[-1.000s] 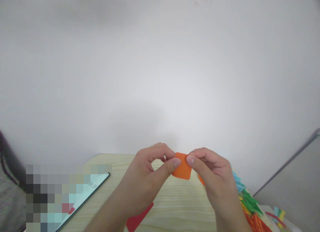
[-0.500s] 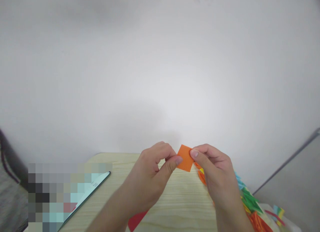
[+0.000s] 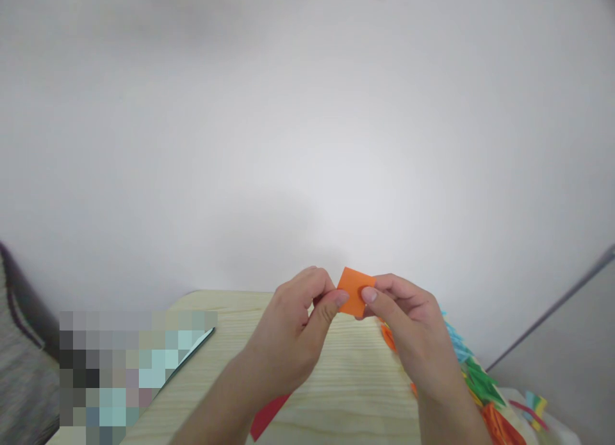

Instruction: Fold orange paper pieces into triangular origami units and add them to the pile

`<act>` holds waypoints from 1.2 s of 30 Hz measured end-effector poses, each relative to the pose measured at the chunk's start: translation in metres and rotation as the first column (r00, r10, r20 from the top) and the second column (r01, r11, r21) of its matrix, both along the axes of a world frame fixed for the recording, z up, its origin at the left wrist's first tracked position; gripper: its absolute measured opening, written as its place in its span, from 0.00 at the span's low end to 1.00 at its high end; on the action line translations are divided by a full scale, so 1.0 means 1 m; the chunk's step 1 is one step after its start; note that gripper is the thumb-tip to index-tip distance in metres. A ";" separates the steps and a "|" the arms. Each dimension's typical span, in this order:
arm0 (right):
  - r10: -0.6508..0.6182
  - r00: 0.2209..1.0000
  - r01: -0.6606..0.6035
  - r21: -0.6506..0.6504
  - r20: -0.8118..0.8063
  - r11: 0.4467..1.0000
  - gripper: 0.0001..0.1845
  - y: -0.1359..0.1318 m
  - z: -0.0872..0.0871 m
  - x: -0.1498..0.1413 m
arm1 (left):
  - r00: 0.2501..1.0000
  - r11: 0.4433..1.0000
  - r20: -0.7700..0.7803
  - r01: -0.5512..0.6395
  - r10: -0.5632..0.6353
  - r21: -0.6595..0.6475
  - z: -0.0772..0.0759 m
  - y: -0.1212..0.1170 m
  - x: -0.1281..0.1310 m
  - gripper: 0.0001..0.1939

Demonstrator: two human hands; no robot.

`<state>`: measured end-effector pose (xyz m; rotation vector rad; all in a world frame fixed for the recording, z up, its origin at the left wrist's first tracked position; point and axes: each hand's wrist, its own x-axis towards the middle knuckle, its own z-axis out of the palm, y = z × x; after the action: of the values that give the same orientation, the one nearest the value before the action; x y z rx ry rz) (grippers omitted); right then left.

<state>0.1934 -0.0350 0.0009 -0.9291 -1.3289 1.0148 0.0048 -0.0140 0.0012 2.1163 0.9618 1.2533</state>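
Observation:
A small square of folded-looking orange paper [image 3: 354, 290] is held up above the table in front of me. My left hand [image 3: 302, 326] pinches its left edge between thumb and forefinger. From the other side, my right hand [image 3: 403, 323] grips the right edge, thumb on the near face and fingers behind. Beneath my left forearm lies a piece of red paper [image 3: 269, 417], partly covered by the arm.
On the pale wood-grain table [image 3: 346, 394], a tablet-like device [image 3: 185, 358], largely pixelated, lies at left. Several coloured paper pieces, with green [image 3: 480, 382] and blue [image 3: 456, 342] among them, line the right edge. A white wall [image 3: 307, 144] rises behind the table.
The orange paper has been turned between my fingers and raised slightly. Both hands keep hold of it, and my right fingers now reach further behind it.

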 end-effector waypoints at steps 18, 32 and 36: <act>-0.173 0.985 0.162 0.279 0.016 0.947 0.06 0.003 -0.006 0.001 | 0.997 0.961 -0.035 -0.051 0.062 0.272 -0.006 0.009 0.006 0.13; -0.444 0.828 0.203 0.554 0.344 0.807 0.10 -0.009 0.004 0.002 | 0.994 0.993 0.060 -0.092 0.088 0.079 0.010 -0.007 0.000 0.07; -0.400 0.800 0.056 0.608 0.448 0.792 0.13 -0.020 0.005 -0.001 | 0.997 0.996 0.010 -0.074 0.075 -0.039 0.014 -0.017 -0.004 0.09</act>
<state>0.1921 -0.0546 0.0064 -0.9184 -1.8092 0.0819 0.0004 -0.0307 0.0152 2.0581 1.0603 1.2712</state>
